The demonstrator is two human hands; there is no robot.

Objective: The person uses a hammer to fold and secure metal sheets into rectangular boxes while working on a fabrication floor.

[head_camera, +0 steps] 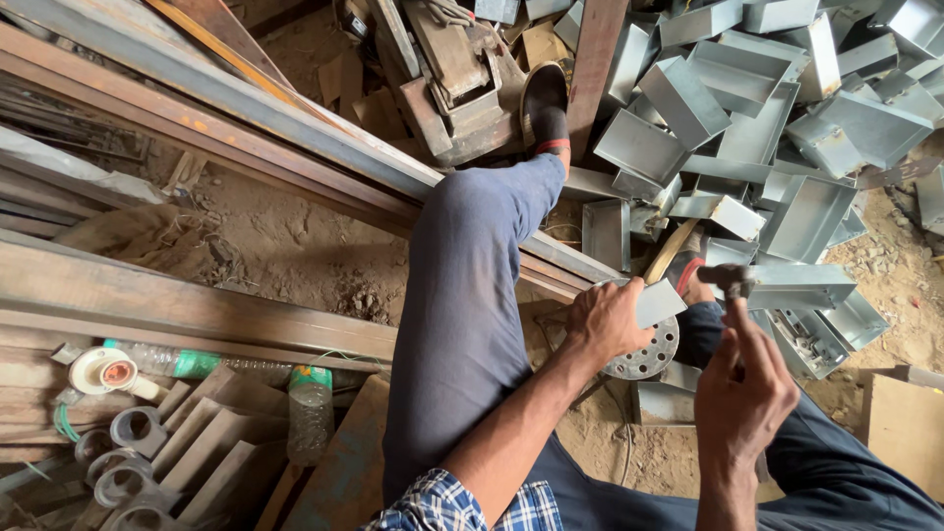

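I judge the work well along: a large heap of folded sheet-metal trays (757, 118) fills the upper right of the dirt floor (295, 246), while one flat metal piece (657, 301) remains unbent. My left hand (605, 320) is clamped over that piece, pressing it on a round perforated steel disc (649, 354) beside my knee. My right hand (742, 388) is wrapped tight around a hammer (726, 280), its head raised just right of the piece and clear of it. A steel beam (295, 128) runs behind my leg.
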